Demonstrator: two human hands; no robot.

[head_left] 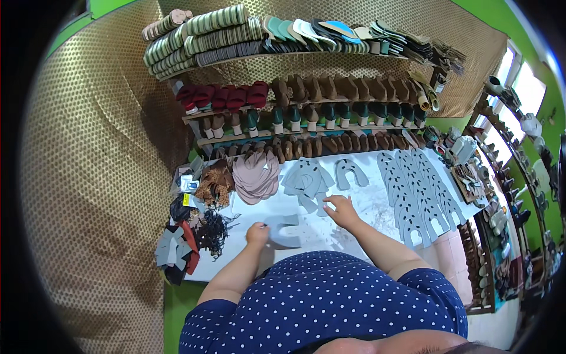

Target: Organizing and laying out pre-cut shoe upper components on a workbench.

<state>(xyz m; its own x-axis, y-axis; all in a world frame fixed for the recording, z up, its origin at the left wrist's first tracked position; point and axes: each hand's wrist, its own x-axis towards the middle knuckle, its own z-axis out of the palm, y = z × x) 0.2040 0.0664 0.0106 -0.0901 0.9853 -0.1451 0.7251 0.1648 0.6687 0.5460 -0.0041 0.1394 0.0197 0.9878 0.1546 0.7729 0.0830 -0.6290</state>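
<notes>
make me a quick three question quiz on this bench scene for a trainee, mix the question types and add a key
1. What does the left hand hold?
2. True or false: the leopard-print pile lies to the right of the mauve stack.
3. Fill the gap: the maroon slippers stand to the ____ of the brown footwear in their row.

Key:
1. A grey U-shaped cut piece.
2. False; it lies to the left.
3. left
</notes>
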